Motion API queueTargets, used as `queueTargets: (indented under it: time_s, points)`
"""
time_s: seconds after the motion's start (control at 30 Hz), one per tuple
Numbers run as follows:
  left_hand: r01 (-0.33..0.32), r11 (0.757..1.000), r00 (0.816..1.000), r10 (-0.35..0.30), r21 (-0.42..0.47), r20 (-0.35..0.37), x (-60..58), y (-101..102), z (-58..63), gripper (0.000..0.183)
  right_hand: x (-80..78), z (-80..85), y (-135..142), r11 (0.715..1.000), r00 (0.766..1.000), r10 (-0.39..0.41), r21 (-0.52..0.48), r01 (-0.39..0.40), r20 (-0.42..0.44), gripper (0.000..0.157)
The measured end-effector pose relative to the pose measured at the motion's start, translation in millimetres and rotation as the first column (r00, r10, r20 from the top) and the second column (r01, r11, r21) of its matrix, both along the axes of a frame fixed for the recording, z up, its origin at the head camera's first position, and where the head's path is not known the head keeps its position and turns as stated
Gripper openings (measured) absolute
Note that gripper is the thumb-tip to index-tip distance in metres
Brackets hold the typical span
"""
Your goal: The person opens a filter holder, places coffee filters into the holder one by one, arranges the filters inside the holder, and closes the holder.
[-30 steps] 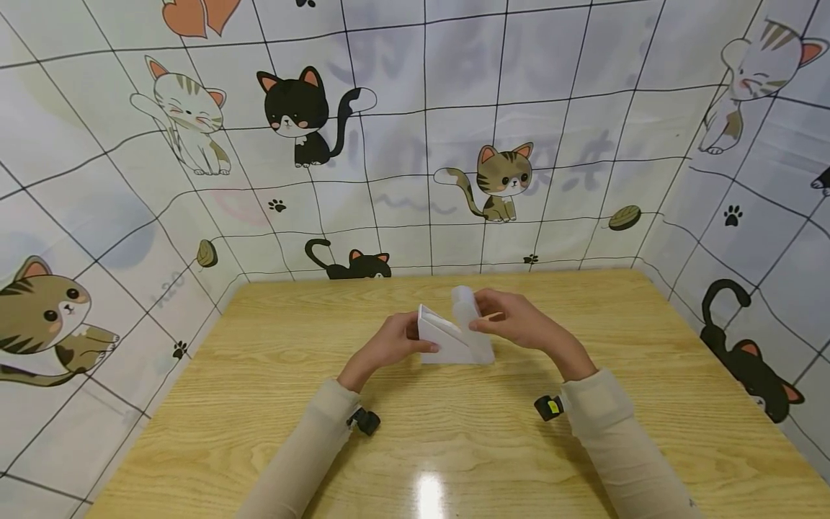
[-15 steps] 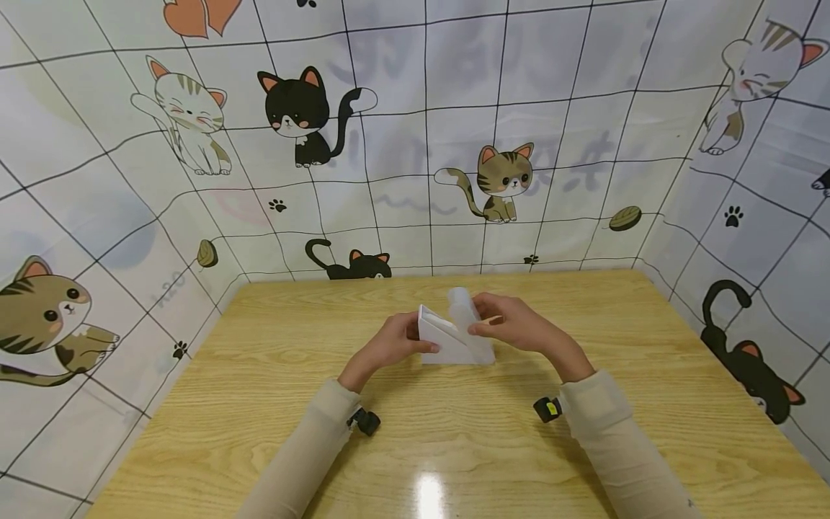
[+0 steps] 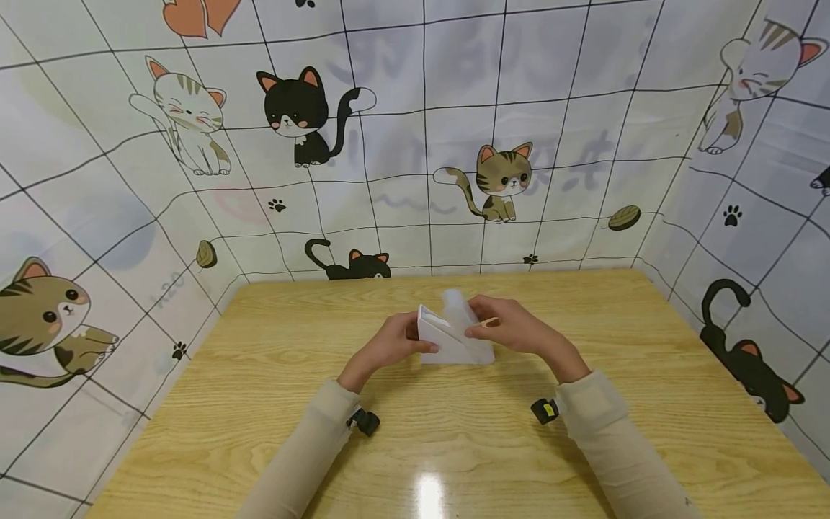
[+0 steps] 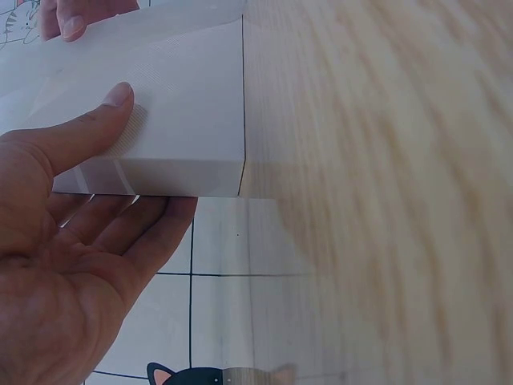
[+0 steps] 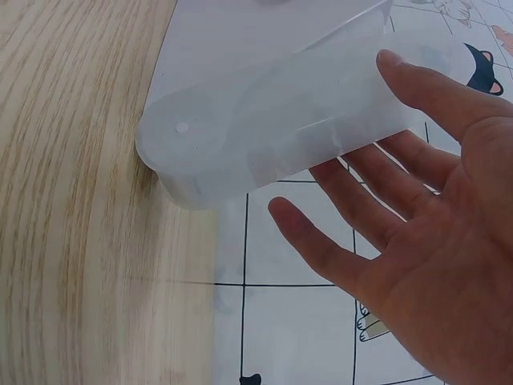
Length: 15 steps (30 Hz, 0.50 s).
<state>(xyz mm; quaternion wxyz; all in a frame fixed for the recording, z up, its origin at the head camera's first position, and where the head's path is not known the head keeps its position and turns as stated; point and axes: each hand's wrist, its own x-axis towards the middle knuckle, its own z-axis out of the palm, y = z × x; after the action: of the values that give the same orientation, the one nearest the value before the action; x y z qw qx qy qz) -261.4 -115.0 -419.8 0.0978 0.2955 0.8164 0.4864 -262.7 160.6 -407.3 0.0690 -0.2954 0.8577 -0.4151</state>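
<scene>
A white box [image 3: 447, 346] stands on the wooden table [image 3: 454, 447] at mid-depth. My left hand [image 3: 389, 344] grips its left end, thumb on the side face [image 4: 184, 120] and fingers [image 4: 120, 233] behind it. A translucent, round-ended piece [image 3: 454, 306] leans up from the box's right side. My right hand [image 3: 512, 328] is against it. In the right wrist view one fingertip [image 5: 390, 60] touches the translucent piece [image 5: 272, 120], while the other fingers [image 5: 353, 200] are spread and fairly straight beside it. How the piece joins the box is hidden.
Cat-patterned wall panels [image 3: 415, 144] enclose the table on the left, back and right. Small black wrist cameras [image 3: 365, 420] sit on both sleeves. Bare wood lies all round the box, with a light glare [image 3: 428, 494] near the front edge.
The right hand and the top of the translucent piece have shifted slightly left, toward the box. The left hand and the box have stayed put.
</scene>
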Motion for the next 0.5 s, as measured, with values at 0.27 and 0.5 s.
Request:
queueTargets:
  time_s: [0.27, 0.5]
  points:
    - [-0.003, 1.000, 1.000, 0.003, 0.003, -0.006, -0.3, -0.1, -0.3, 0.038, -1.3, -2.2, -1.7, 1.000, 1.000, 0.011, 0.012, -0.011, -0.005, 0.042]
    - [-0.001, 1.000, 1.000, 0.001, -0.002, -0.009, -0.9, -1.3, -1.4, 0.038, -2.9, -3.9, -2.3, 1.000, 1.000, 0.017, 0.020, -0.016, -0.008, 0.042]
